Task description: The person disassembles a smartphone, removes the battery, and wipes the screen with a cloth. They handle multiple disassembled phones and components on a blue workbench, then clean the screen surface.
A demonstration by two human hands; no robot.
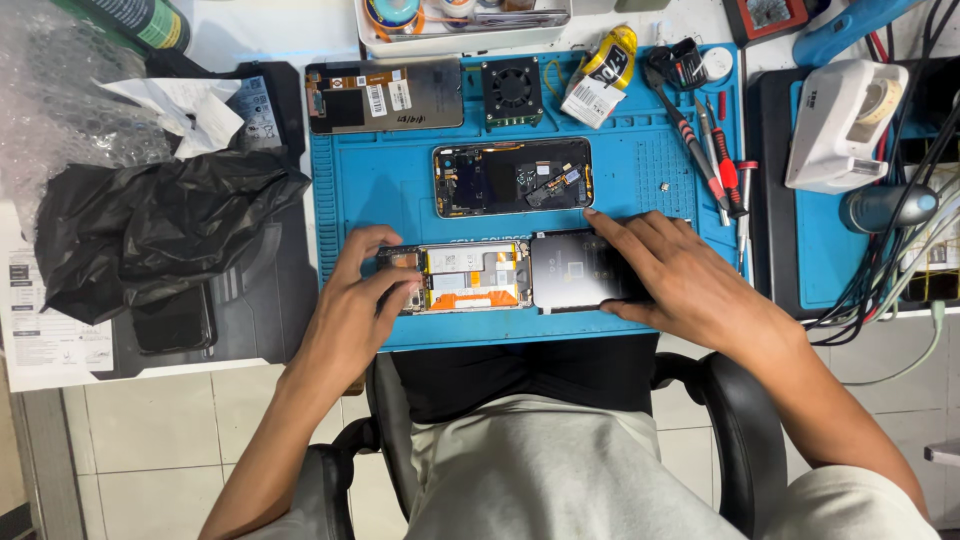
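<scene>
An opened phone (500, 276) lies near the front edge of the blue work mat (380, 185), its yellow and orange inner parts showing on the left and a dark battery area on the right. My left hand (362, 295) grips its left end with fingers curled around it. My right hand (680, 275) rests flat on its right end, fingers spread. A second opened phone (513, 177) lies just behind it on the mat.
A phone back panel (383, 95) and a small black fan (512, 90) sit at the mat's far edge. Screwdrivers and tweezers (715, 160) lie at right, a white tape dispenser (845, 120) beyond. A black plastic bag (150, 225) lies at left.
</scene>
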